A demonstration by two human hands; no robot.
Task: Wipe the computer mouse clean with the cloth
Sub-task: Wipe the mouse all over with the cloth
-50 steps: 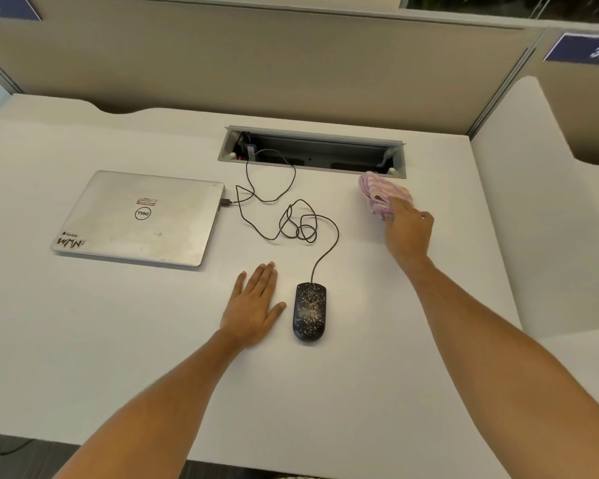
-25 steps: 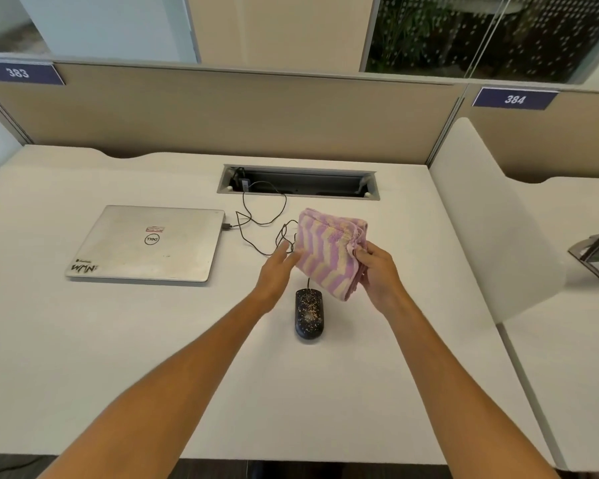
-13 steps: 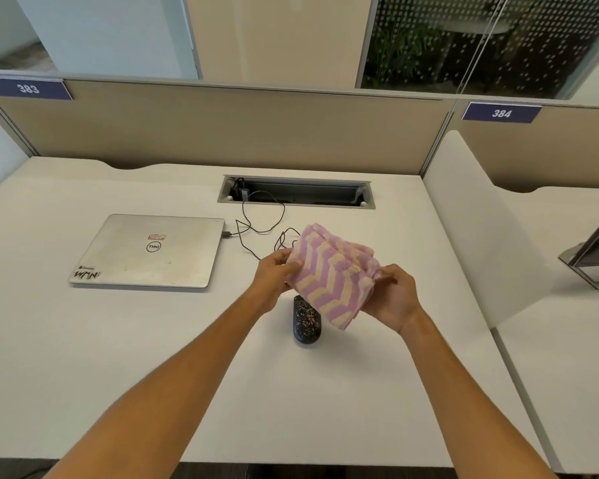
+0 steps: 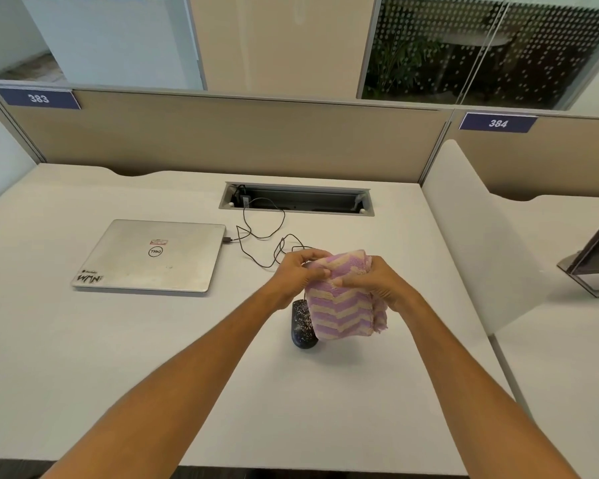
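A black computer mouse [image 4: 301,326] flecked with pale specks lies on the white desk [image 4: 118,357], its right side hidden behind the cloth. The cloth [image 4: 341,305], pink and cream with a zigzag pattern, hangs in the air just above and right of the mouse. My left hand [image 4: 296,274] pinches the cloth's upper left edge. My right hand [image 4: 377,281] grips its upper right part. Both hands sit close together over the mouse's far end.
A shut silver laptop [image 4: 153,255] lies at the left. A thin black cable [image 4: 260,236] loops from the open cable tray [image 4: 296,200] toward the laptop and mouse. White dividers stand at both desk sides; a monitor base [image 4: 592,271] sits at the far right.
My right hand picked the cloth up from beside the cable tray and brought it over the mouse. My left hand left the desk and took hold of it; both hands have drawn together.
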